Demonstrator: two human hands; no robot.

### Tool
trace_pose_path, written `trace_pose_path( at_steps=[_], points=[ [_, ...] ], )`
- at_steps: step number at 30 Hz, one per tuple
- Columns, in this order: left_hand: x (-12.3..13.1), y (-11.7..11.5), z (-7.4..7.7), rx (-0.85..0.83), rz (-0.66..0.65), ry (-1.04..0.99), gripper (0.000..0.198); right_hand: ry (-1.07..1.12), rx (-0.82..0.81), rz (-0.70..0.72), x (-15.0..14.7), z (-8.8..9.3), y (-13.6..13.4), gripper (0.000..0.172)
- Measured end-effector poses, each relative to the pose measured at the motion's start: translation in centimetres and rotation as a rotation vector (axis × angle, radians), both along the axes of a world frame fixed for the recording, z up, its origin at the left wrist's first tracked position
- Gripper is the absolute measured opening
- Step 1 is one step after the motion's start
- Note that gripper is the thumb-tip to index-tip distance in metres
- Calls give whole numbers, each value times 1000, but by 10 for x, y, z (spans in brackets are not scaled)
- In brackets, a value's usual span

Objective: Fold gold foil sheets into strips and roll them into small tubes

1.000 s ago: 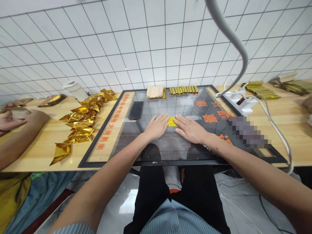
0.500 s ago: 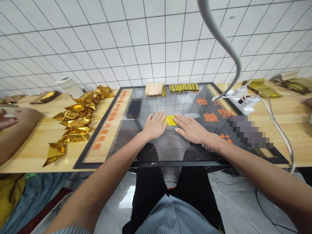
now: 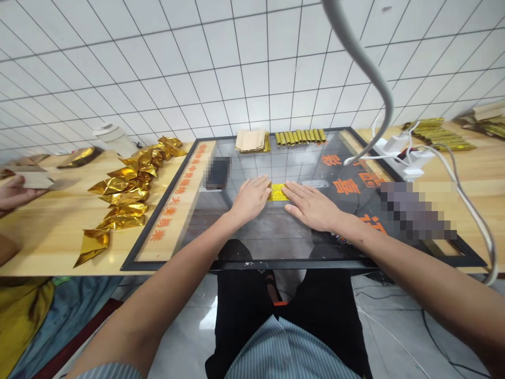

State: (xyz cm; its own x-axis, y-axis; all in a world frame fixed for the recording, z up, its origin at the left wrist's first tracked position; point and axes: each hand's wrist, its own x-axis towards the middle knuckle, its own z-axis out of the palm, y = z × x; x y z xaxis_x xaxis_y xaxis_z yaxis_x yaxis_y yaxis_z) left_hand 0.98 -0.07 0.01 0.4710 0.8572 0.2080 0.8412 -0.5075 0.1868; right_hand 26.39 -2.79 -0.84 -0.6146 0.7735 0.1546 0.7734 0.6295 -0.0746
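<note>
Saw black trousers (image 3: 244, 310) nearest, below the front bar of a black frame (image 3: 236, 266) set around a glass panel (image 3: 252, 245) on a wooden tabletop (image 3: 67, 231). Past that bar, had the left hand (image 3: 252, 197) and the right hand (image 3: 310, 202) laid palm-down on the glass, fingers stretched out and unclosed, resting on the work rather than grasping it. Had the small yellow foil piece (image 3: 278, 192) flat on the glass between both hands, under the fingertips at either end, its middle bare to view. To the left, outside the frame, saw folded gold foil pieces (image 3: 126, 197) in a loose line; farther left, a co-worker's hand (image 3: 18, 192) with a pale sheet (image 3: 37, 179). On the glass, left of the hands, noticed a pixelated dark item (image 3: 218, 171). At the far edge, found a stack of brown paper (image 3: 250, 140) just beside a row of gold rolls (image 3: 300, 137). To the right, saw a white power strip (image 3: 406, 160) with cables. At the back left, made out a white container (image 3: 112, 138), perhaps a bottle; could not tell its contents.
</note>
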Motion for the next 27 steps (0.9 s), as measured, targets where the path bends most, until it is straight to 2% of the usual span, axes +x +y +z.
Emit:
trace_pose_path(
  at_steps=[4, 8, 20, 27],
  points=[
    [5, 7, -5, 15, -40, -4, 48, 17, -21, -7, 1, 2, 0, 76],
    [6, 4, -9, 6, -38, 18, 50, -2, -35, -15, 0, 4, -1, 77],
    [2, 1, -4, -81, -28, 94, 61, -8, -6, 4, 1, 2, 0, 75],
    [1, 1, -4, -91, -21, 86, 61, 7, -8, 33, 4, 5, 2, 73]
  ],
)
